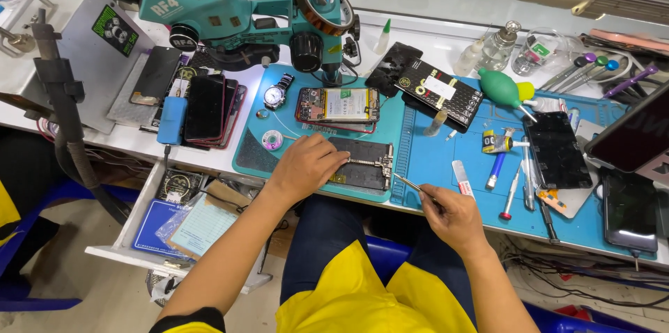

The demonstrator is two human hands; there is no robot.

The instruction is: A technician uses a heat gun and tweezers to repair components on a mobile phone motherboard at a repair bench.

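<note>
Metal tweezers (411, 184), pinched in my right hand (451, 216), point up-left toward the phone frame (362, 163) under my flat, open left hand (306, 163); behind it lies a black rectangular package (439, 92).

A white workbench (418, 40) carries a blue work mat (446, 159) across its middle. At the mat's twelve o'clock stands a teal microscope (209, 5); a wristwatch (276, 91) and an opened phone (339, 104) lie just below it (the phone shows its battery). Toward three o'clock lie a green air blower (503, 87), screwdrivers (512, 190) and a dark screen panel (556, 150). At nine o'clock sits a stack of phones (205, 106).
</note>
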